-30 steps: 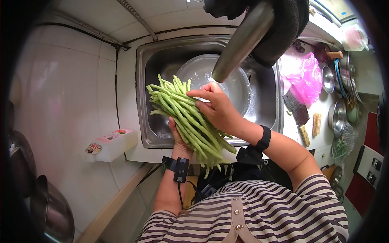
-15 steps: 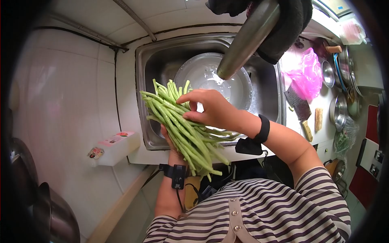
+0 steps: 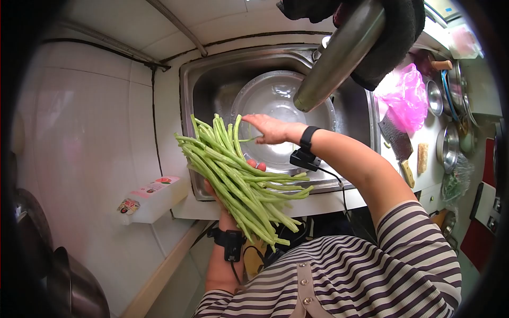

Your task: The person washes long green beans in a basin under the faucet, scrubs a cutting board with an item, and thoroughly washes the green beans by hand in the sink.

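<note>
A thick bunch of long green beans (image 3: 228,169) lies across my left hand (image 3: 256,165) above the sink's front edge. The fingers of that hand curl round the bunch from below, and their tips show between the beans. My right hand (image 3: 271,130) is just right of the beans' upper ends, its fingers stretched out and apart. Its fingertips are close to one bean end, and whether they touch it I cannot tell. Behind it, a round metal basin (image 3: 244,94) with water stands in the steel sink (image 3: 209,79).
A metal faucet (image 3: 339,58) juts over the basin. On the right counter are a cleaver (image 3: 396,139), a pink plastic bag (image 3: 405,100) and metal bowls (image 3: 448,147). A white plastic jug (image 3: 156,199) stands at the left, by the tiled wall.
My right hand has moved from over the bunch to its right side, and its fingers have straightened. The bunch has spread wider, and my left fingertips now show.
</note>
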`<state>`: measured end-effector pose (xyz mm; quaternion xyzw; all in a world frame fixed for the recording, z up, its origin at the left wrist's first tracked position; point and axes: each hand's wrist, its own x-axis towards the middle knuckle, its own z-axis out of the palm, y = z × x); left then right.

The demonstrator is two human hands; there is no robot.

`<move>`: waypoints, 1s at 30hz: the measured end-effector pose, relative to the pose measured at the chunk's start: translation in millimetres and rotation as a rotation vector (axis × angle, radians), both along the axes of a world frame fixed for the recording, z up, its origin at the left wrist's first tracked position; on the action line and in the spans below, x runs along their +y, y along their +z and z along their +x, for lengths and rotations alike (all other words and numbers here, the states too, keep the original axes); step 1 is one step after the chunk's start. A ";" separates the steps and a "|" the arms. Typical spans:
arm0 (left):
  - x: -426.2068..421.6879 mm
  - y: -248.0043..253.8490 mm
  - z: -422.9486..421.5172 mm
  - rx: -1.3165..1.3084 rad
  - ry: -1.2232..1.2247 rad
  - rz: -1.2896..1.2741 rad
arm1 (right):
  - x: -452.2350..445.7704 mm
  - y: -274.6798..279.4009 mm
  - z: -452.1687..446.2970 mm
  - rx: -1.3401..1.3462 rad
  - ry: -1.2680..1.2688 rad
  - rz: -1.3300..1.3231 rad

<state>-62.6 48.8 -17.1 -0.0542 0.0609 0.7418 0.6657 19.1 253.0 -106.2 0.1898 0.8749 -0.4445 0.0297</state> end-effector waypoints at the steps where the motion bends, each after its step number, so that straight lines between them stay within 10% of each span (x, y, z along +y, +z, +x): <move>1: -0.1 1.4 -0.9 0.011 0.002 -0.004 | -7.2 0.7 -4.4 0.007 0.048 0.065; 6: -1.3 7.5 -0.5 0.036 0.013 -0.018 | -19.4 -15.4 10.9 -0.181 0.472 0.572; 9: 1.9 15.4 3.7 0.056 -0.002 -0.019 | -25.8 -27.8 29.2 -0.549 0.479 0.304; 13: 2.4 21.1 10.3 0.040 0.004 -0.061 | -12.7 -41.6 64.2 -0.445 0.401 0.095; 21: 5.4 20.4 22.9 0.024 -0.025 -0.096 | 79.0 25.7 95.6 -0.012 -0.576 -0.292; 30: 9.4 19.8 32.8 0.067 -0.024 -0.174 | 29.8 -23.6 108.6 -0.558 -0.327 0.298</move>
